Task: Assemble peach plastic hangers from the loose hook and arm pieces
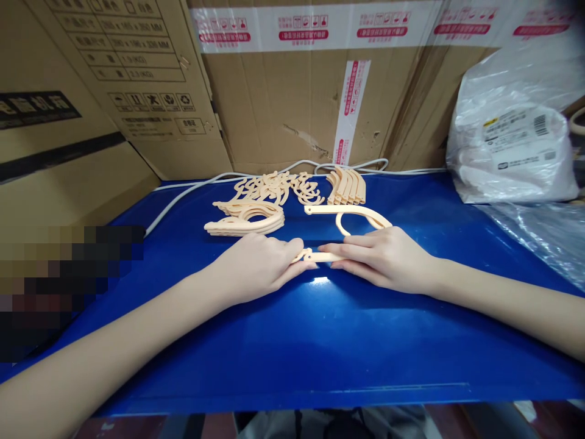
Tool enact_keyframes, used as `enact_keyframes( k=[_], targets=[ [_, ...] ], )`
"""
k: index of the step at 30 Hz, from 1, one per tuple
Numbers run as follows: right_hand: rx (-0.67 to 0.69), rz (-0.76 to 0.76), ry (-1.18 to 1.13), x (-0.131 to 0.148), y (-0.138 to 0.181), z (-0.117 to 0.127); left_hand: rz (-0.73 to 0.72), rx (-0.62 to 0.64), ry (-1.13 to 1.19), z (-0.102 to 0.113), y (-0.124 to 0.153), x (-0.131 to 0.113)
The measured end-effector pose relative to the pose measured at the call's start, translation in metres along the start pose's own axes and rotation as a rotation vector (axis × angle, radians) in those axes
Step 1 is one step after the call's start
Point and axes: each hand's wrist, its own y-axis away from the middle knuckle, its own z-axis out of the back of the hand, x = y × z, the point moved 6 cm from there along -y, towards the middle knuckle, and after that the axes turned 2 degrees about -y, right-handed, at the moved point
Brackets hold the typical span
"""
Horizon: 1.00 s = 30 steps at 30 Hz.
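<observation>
Over the middle of the blue table my left hand [260, 265] is closed, thumb and fingers pinching a small curved cream hanger hook [298, 256]. My right hand [388, 256] grips a straight cream hanger arm [320, 257], most of it hidden by the fingers. The two pieces meet at a round pivot end between my hands; whether they are joined I cannot tell. Just beyond my right hand lies another cream hanger arm [345, 210], with a curved hook [340, 224] beside it. Behind my left hand is a stack of folded cream hangers [244, 227].
Toward the back lie a tangled pile of cream hooks [274, 186] and a row of cream hanger arms [348, 186]. A white cable [183, 194] runs along the rear edge. Cardboard boxes [283, 103] wall the back and left; a plastic-wrapped bag [512, 146] stands right.
</observation>
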Motion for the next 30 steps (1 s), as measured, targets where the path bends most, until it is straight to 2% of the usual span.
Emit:
enact_keyframes(
  k=[4, 12, 19, 25, 30],
  targets=[
    [0.006, -0.009, -0.039, -0.001, 0.000, 0.000, -0.020, -0.029, -0.100, 0.001, 0.001, -0.002],
    [0.012, -0.039, -0.156, -0.003, 0.001, -0.002, -0.095, -0.175, -0.210, 0.001, 0.003, -0.006],
    [0.011, 0.001, -0.167, -0.001, 0.001, -0.001, -0.180, -0.314, -0.370, 0.013, 0.008, -0.016],
    [0.030, 0.000, -0.196, 0.000, -0.001, -0.002, -0.183, -0.360, -0.453, 0.019, 0.012, -0.021],
    [0.075, -0.011, -0.231, 0.000, -0.001, -0.004, -0.200, -0.339, -0.433, 0.018, 0.012, -0.023]
  ],
)
